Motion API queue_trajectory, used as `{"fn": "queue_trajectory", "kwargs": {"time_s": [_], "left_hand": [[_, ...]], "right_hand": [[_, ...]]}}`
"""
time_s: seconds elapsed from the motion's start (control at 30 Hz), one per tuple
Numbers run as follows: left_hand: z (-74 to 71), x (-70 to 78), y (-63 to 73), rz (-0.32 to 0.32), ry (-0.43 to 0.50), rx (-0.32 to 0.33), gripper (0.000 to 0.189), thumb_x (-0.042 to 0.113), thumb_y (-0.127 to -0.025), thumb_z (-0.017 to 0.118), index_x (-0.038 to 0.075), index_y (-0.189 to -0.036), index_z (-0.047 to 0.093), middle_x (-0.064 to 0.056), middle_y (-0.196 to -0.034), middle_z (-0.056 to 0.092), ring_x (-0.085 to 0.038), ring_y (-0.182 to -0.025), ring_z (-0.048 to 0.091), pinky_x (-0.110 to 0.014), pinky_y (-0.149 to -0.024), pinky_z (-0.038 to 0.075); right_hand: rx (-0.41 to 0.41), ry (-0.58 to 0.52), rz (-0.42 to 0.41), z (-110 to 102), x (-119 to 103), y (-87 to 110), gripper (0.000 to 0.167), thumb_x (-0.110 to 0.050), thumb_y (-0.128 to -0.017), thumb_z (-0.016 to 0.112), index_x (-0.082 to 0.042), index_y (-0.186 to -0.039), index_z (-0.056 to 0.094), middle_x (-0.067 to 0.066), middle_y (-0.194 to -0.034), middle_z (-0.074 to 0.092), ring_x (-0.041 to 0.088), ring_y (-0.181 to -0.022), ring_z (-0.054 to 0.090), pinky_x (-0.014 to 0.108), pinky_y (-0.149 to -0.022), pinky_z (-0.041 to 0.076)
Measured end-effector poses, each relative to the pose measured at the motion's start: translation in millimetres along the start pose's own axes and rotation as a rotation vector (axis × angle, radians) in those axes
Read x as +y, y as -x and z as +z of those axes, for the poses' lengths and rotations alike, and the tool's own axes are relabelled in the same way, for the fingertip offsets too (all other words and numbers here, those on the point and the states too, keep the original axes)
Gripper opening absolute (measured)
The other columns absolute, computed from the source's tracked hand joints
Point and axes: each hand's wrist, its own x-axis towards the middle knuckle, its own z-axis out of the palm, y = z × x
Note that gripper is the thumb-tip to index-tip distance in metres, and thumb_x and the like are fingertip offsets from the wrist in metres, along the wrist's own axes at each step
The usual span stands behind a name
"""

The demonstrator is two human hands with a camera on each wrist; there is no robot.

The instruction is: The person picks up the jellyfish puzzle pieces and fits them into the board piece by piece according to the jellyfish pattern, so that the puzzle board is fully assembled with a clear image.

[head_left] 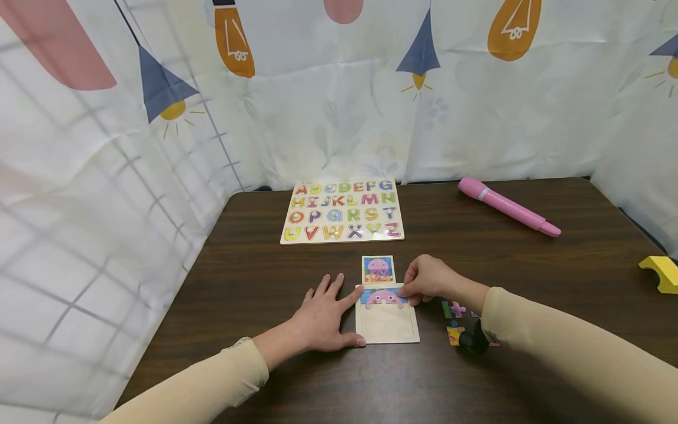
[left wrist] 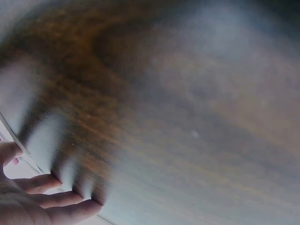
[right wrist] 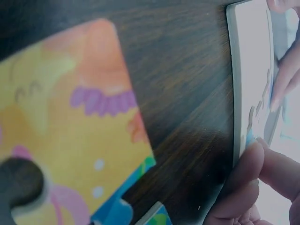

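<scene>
From my head view, a board of raised letters lies at the back of the dark table, with a pink pen-shaped thing and a yellow block off to the right. My right forearm and a black object at the wrist partly cover loose puzzle pieces. The board reads A to Z; I see no other writing. The wooden tray lies flat before me, its far edge near a jellyfish card; its picture strip runs left to right along that edge. My left hand is spread, gripping nothing, forefinger and thumb at the tray's left side. My right hand bends over the strip's right end.

From my left wrist, blurred tabletop fills most; my fingers reach the tray's edge.

From my right wrist, a yellow starfish piece looms close; thumb and forefinger pinch a blue piece at the tray.
</scene>
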Motion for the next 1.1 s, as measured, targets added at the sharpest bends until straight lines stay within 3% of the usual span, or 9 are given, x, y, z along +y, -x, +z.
{"fn": "queue_trajectory", "kwargs": {"time_s": [0.7, 1.1], "left_hand": [[-1.5, 0.0, -0.1, -0.003, 0.004, -0.011, 0.095, 0.071, -0.084, 0.069, 0.030, -0.162, 0.032, -0.019, -0.169, 0.022, -0.047, -0.155, 0.020, -0.068, -0.115, 0.031], [-0.7, 1.3, 1.3, -0.013, 0.013, -0.010, 0.095, 0.071, -0.083, 0.069, 0.031, -0.161, 0.033, -0.019, -0.169, 0.023, -0.047, -0.155, 0.019, -0.068, -0.116, 0.030]], "right_hand": [[0.032, 0.069, -0.003, 2.1, 2.0, -4.7, 0.024, -0.020, -0.086, 0.083, -0.007, -0.076, 0.066, 0.003, -0.061, 0.063, 0.010, -0.051, 0.057, 0.022, -0.050, 0.044], [-0.034, 0.011, -0.054, -5.6, 4.8, 0.0, 0.020, -0.019, -0.090, 0.080, -0.005, -0.083, 0.066, 0.004, -0.066, 0.068, 0.011, -0.058, 0.063, 0.026, -0.058, 0.053]]}}
